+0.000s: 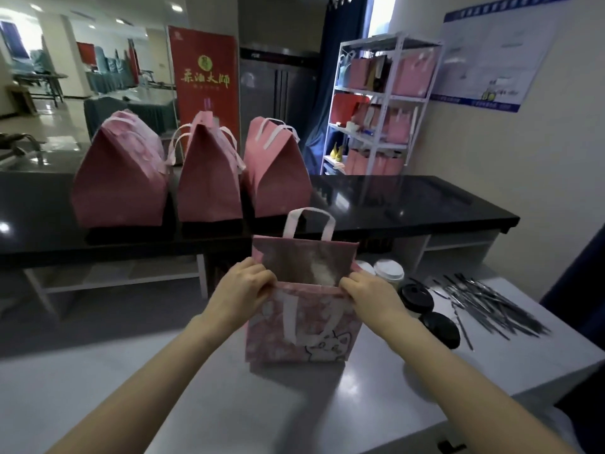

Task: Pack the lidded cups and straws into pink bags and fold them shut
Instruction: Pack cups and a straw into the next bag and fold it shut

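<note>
Here, pink bag (294,339): stands upright and open-mouthed on the white tabletop (294,404), its near handle hanging down the front.
Left hand (242,286): pinches the left end of the bag's near rim.
Right hand (370,296): pinches the right end of the same rim.
Lidded cups (417,298): just right of the bag, with white and black lids.
Straws (484,303): loose pile right of the cups.
Folded bags (209,178): three in a row on the black tabletop (409,198) behind.
Rack (388,93): further pink bags on its shelves.
</note>
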`<action>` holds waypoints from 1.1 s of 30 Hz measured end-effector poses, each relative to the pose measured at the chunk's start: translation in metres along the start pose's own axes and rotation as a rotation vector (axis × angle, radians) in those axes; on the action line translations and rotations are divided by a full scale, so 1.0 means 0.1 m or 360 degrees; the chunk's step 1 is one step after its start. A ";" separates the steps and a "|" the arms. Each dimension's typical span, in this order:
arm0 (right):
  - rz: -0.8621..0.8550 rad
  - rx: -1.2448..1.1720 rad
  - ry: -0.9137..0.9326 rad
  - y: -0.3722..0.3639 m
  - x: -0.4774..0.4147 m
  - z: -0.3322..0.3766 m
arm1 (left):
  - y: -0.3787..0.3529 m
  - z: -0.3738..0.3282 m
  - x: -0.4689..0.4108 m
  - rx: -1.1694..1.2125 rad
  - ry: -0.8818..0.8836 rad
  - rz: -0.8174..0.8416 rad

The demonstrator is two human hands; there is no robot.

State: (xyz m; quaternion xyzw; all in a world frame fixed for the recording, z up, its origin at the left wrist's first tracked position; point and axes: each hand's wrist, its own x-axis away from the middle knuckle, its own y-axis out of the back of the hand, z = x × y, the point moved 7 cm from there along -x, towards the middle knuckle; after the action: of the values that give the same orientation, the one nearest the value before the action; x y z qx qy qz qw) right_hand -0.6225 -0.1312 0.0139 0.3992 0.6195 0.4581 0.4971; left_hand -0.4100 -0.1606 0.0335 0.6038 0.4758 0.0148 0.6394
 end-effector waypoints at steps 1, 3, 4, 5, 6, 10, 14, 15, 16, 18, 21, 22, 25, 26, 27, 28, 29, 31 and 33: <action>-0.0022 -0.0004 0.0028 -0.03 -0.06 -0.04 | -0.03 0.01 -0.03 -0.0012 0.0015 0.0013; -0.0059 -0.0011 0.0084 -0.07 -0.15 -0.09 | -0.08 0.02 -0.06 -0.0038 0.0042 0.0037; -0.0077 -0.0019 0.0109 -0.09 -0.19 -0.12 | -0.09 0.03 -0.06 -0.0046 0.0065 0.0047; -0.0091 -0.0038 0.0132 -0.10 -0.22 -0.16 | -0.11 0.03 -0.06 -0.0055 0.0094 0.0059; -0.0096 -0.0055 0.0152 -0.11 -0.25 -0.19 | -0.14 0.03 -0.06 -0.0071 0.0128 0.0068; -0.0142 -0.0121 0.0266 -0.12 -0.31 -0.26 | -0.18 -0.07 -0.02 -0.0143 0.0271 0.0068; -0.0137 -0.0163 0.0407 -0.12 -0.27 -0.31 | -0.16 -0.23 0.05 -0.0224 0.0440 0.0032; -0.0136 -0.0181 0.0431 -0.11 -0.26 -0.33 | -0.16 -0.26 0.06 -0.0256 0.0474 0.0035; -0.0140 -0.0204 0.0464 -0.09 -0.23 -0.39 | -0.16 -0.32 0.06 -0.0298 0.0508 0.0034; -0.0155 -0.0269 0.0497 -0.05 -0.15 -0.54 | -0.17 -0.46 0.04 -0.0395 0.0555 0.0035; -0.0241 -0.0370 0.0513 0.03 0.02 -0.79 | -0.22 -0.60 -0.01 -0.0530 0.0626 0.0058; -0.0266 -0.0406 0.0517 0.04 0.08 -0.89 | -0.24 -0.64 -0.03 -0.0555 0.0655 0.0064; -0.0241 -0.0472 0.0462 -0.01 0.23 -1.20 | -0.33 -0.80 -0.14 -0.0552 0.0681 0.0051; -0.0199 -0.0458 0.0432 -0.06 0.28 -1.30 | -0.36 -0.86 -0.19 -0.0535 0.0671 0.0031; -0.0133 -0.0426 0.0395 -0.12 0.32 -1.41 | -0.41 -0.95 -0.25 -0.0511 0.0649 0.0007; -0.0062 -0.0394 0.0352 -0.19 0.37 -1.52 | -0.45 -1.04 -0.30 -0.0475 0.0615 -0.0022; 0.0010 -0.0365 0.0305 -0.27 0.43 -1.63 | -0.51 -1.15 -0.36 -0.0430 0.0574 -0.0052; 0.0189 -0.0313 0.0198 -0.44 0.56 -1.84 | -0.64 -1.35 -0.46 -0.0346 0.0499 -0.0099; 0.0369 -0.0286 0.0093 -0.61 0.71 -2.02 | -0.81 -1.54 -0.53 -0.0298 0.0428 -0.0098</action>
State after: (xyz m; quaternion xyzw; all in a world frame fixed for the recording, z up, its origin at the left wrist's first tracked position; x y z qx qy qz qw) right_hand -0.8363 -0.1142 -0.0454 0.4085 0.5400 0.5774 0.4562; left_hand -0.5801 -0.0974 0.0289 0.5193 0.5719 0.1202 0.6235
